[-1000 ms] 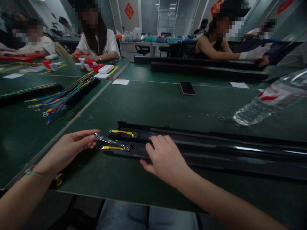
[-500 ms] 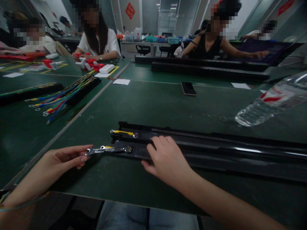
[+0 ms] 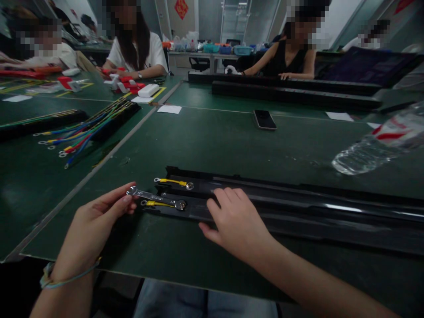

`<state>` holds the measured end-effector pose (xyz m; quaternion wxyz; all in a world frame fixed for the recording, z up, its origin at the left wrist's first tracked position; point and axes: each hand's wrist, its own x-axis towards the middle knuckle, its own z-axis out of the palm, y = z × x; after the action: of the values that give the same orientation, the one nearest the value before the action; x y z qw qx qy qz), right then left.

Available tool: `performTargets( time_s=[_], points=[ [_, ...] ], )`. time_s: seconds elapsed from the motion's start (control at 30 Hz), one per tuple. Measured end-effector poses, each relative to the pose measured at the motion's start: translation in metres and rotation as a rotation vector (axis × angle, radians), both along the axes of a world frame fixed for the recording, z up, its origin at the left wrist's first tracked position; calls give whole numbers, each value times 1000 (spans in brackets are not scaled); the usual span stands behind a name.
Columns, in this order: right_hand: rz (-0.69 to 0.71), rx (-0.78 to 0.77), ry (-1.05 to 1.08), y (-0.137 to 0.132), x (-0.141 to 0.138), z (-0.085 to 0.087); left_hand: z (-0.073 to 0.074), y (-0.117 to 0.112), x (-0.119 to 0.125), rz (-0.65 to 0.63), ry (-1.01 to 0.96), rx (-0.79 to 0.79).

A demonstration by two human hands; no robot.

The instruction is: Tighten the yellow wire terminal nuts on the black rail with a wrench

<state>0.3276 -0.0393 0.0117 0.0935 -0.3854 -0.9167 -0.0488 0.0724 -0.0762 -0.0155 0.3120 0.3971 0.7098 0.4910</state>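
My left hand [image 3: 102, 216] pinches the open jaw end of a combination wrench [image 3: 155, 198]. The wrench's ring end sits around a nut or bolt on the nearer of two long black channel-like profiles [image 3: 195, 207]. A short yellow wire with a ring terminal [image 3: 155, 203] runs partly beneath the wrench from that fastener. On the farther profile [image 3: 281, 189] another yellow wire [image 3: 172, 181] is fixed by a similar fastener. My right hand [image 3: 236, 218] wraps over the nearer profile, fingers curled on its far edge and thumb at its near side.
Wire bundles with ring terminals [image 3: 86, 128] lie at the left. A phone [image 3: 265, 119] and a tilted water bottle [image 3: 374, 141] are beyond the profiles. More black profiles [image 3: 291, 95] lie across the table, where co-workers sit. The table's front edge [image 3: 149, 276] is close to me.
My left hand has swung the wrench's free end away from me, turning it about the fastener. My right hand keeps its hold. Across the table, a co-worker's arm has drawn in.
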Motion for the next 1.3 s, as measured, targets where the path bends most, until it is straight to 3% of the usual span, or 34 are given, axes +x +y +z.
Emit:
performTargets(
  time_s=[0.1,0.33,0.53,0.73,1.03,1.3],
  points=[
    [2,-1,-4,0,0,0,-1,4,11,18,63,35],
    [6,-11,-11,0,0,1,-5,7,16,-173,261,53],
    [-5,-8,-19,0,0,2,-3,6,15,-205,261,38],
    [-2,-7,-21,-1,0,3,1,1,15,-130,233,56],
    [-2,-10,-16,0,0,2,2,-5,16,127,37,75],
    [1,-1,-13,0,0,2,-1,-6,10,69,-40,55]
  ],
)
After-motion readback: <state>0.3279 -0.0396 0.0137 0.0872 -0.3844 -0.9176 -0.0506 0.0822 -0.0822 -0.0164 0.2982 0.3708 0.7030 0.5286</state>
